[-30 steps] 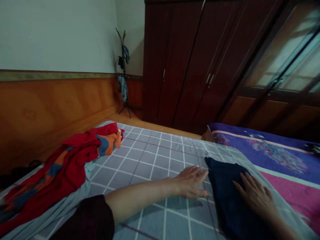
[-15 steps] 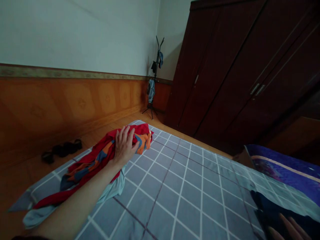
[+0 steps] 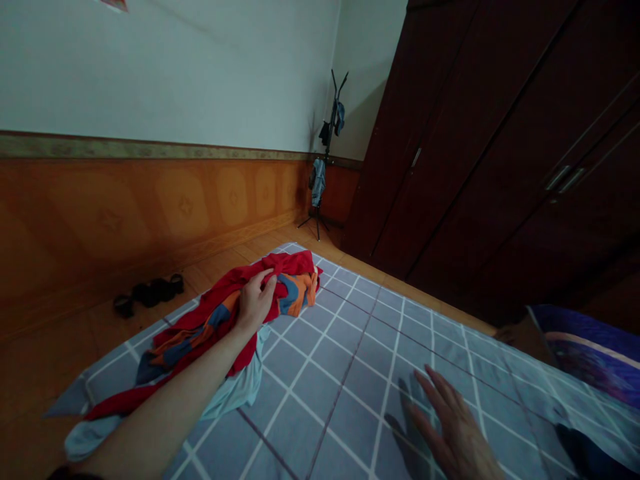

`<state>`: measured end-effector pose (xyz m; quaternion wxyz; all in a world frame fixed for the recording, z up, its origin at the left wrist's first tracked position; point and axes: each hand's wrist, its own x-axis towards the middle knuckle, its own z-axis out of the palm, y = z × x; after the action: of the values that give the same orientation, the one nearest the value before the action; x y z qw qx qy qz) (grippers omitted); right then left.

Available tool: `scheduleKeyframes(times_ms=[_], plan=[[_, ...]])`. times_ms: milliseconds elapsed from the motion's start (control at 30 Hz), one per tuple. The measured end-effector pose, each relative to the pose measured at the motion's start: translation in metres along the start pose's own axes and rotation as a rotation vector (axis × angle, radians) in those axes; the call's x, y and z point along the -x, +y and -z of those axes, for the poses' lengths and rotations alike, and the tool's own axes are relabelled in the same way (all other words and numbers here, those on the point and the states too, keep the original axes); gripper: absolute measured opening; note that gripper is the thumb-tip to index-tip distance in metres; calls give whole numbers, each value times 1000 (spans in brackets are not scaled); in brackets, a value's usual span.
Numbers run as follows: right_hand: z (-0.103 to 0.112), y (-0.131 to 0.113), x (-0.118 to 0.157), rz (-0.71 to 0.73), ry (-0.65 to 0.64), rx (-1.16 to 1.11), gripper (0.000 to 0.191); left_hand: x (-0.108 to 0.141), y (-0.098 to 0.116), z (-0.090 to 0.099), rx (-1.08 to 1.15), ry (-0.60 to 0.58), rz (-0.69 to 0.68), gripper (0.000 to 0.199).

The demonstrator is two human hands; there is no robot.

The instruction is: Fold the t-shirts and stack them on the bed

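Note:
A crumpled pile of clothes lies at the far left edge of a bed with a grey checked sheet [image 3: 340, 400]. On top is a red garment [image 3: 295, 261] with an orange and blue patterned piece [image 3: 299, 293] among its folds. Pale light-blue cloth [image 3: 240, 390] sticks out below. My left hand [image 3: 256, 300] is on the pile, its fingers curled and pinching a fold of the red garment. My right hand [image 3: 450, 423] hovers over the sheet, fingers apart, holding nothing and casting a shadow. Dark navy cloth [image 3: 593, 460] lies at the lower right corner, partly cut off.
A black coat stand [image 3: 327, 147] with hanging items stands in the corner beside a dark red wardrobe [image 3: 450, 167]. Black shoes or similar dark objects [image 3: 150, 291] lie on the floor by the wall. Beyond the bed at right is a purple-covered object [image 3: 590, 347].
My right hand has left the navy cloth and moved left over the sheet. The left hand's fingers have gone from lying spread on the pile to pinching the red garment. The view has turned left.

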<state>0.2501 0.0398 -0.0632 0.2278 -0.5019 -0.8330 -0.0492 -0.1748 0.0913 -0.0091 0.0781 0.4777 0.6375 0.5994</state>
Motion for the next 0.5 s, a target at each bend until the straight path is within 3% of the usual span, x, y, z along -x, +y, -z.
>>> scheduleKeyframes(times_ms=[133, 267, 333, 400, 500], plan=[[-23, -48, -16, 4, -79, 1, 53, -8, -3, 7, 96, 71, 68, 39], [-25, -54, -14, 5, -108, -115, 53, -21, 15, 12, 231, 176, 91, 39], [-21, -51, -14, -36, -114, -229, 51, -20, 44, 13, 297, 210, 75, 36], [-15, -50, -17, -109, -99, -397, 47, -5, 86, 11, 387, 170, 33, 32], [-1, -52, -22, -283, 9, -778, 42, 45, 150, 1, 393, -170, -21, 30]])
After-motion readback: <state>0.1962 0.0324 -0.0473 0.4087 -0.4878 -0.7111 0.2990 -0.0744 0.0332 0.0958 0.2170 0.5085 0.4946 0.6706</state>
